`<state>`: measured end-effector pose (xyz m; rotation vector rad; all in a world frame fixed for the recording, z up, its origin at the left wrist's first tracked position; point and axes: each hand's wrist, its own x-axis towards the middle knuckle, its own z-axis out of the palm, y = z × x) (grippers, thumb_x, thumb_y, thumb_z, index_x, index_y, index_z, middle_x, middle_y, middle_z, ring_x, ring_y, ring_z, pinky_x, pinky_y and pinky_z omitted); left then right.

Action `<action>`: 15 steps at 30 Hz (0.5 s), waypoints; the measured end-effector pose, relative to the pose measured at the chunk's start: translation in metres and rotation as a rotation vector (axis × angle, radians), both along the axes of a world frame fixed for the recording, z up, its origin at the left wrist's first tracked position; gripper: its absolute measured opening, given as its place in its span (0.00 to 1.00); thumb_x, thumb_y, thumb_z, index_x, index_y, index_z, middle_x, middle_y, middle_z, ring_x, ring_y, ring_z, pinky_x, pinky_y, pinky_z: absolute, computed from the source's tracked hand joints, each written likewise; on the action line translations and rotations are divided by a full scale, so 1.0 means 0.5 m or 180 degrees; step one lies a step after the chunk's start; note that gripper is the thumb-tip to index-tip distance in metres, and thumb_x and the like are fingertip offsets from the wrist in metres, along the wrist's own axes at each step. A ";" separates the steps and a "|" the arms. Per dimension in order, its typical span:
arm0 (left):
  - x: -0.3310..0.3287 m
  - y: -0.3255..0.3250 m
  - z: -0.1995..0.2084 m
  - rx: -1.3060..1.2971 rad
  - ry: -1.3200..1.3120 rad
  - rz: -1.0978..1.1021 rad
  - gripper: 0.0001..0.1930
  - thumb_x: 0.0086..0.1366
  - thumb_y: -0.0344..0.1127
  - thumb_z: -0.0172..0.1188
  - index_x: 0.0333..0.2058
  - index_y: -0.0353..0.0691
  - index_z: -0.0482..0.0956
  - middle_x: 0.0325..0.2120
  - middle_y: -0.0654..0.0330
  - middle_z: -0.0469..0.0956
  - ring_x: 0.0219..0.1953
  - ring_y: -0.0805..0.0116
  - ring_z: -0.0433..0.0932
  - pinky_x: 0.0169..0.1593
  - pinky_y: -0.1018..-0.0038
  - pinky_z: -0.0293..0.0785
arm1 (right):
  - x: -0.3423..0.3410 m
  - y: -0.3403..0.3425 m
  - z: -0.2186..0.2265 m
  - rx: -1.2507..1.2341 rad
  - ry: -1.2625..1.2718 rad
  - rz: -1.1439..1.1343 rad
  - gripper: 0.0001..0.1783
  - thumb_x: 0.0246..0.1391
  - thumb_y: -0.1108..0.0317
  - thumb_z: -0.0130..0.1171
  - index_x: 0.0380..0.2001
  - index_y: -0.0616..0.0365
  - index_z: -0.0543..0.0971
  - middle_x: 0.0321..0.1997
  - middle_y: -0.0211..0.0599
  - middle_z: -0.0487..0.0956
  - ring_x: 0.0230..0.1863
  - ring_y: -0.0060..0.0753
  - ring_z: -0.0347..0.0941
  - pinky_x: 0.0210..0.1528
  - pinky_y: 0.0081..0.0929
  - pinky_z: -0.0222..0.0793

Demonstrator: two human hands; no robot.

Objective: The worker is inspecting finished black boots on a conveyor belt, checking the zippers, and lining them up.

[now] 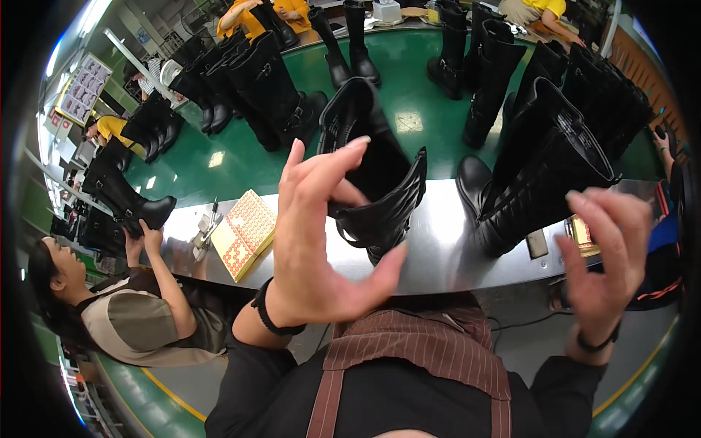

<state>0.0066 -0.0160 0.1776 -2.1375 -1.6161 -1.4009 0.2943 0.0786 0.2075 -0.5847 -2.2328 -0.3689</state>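
Note:
My left hand point(314, 226) is raised in front of a tall black boot point(380, 212) that stands at the near edge of the bench. Thumb and fingers are spread apart, with the fingertips by the boot's open top; whether one touches the lining I cannot tell. Farther right, my right hand point(610, 252) hovers with bent, parted fingers and nothing in it. Nearest to it is a pair of tall black boots point(544, 171) with laced fronts and open tops, standing upright.
The bench has a green top point(409, 120) and a steel near strip point(438, 263). A yellow pad with red round marks point(244, 233) lies at left near some pens point(212, 219). More boots point(255, 87) stand beyond. At left a co-worker point(139, 314) holds a boot point(128, 193).

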 end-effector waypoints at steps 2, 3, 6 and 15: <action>-0.003 0.006 0.019 -0.0069 0.0298 0.0102 0.34 0.39 0.28 0.72 0.51 0.39 0.75 0.28 0.63 0.74 0.42 0.62 0.72 0.67 0.48 0.50 | -0.038 -0.014 -0.040 -0.1629 0.0682 0.0664 0.16 0.46 0.75 0.65 0.42 0.62 0.81 0.40 0.41 0.77 0.39 0.35 0.72 0.42 0.26 0.67; -0.006 0.007 0.028 -0.0148 0.0522 0.0184 0.28 0.38 0.26 0.74 0.44 0.42 0.82 0.23 0.67 0.72 0.37 0.66 0.72 0.67 0.50 0.52 | -0.061 -0.006 -0.060 -0.2226 0.0864 0.0799 0.15 0.50 0.74 0.63 0.43 0.62 0.80 0.40 0.39 0.77 0.40 0.32 0.72 0.42 0.23 0.67; -0.019 -0.005 0.053 -0.0551 0.0459 -0.0384 0.19 0.35 0.31 0.77 0.31 0.46 0.87 0.20 0.71 0.69 0.34 0.67 0.68 0.66 0.51 0.53 | -0.142 0.054 -0.118 -0.3587 0.1810 0.1486 0.17 0.59 0.68 0.58 0.51 0.61 0.75 0.43 0.34 0.76 0.43 0.24 0.71 0.43 0.21 0.67; -0.038 -0.042 0.042 -0.0301 0.0413 -0.1004 0.16 0.31 0.32 0.65 0.27 0.46 0.88 0.16 0.70 0.65 0.32 0.63 0.67 0.65 0.46 0.55 | -0.315 0.104 -0.164 -0.3298 0.1765 0.1404 0.19 0.61 0.58 0.59 0.45 0.65 0.79 0.34 0.35 0.82 0.34 0.24 0.74 0.37 0.23 0.70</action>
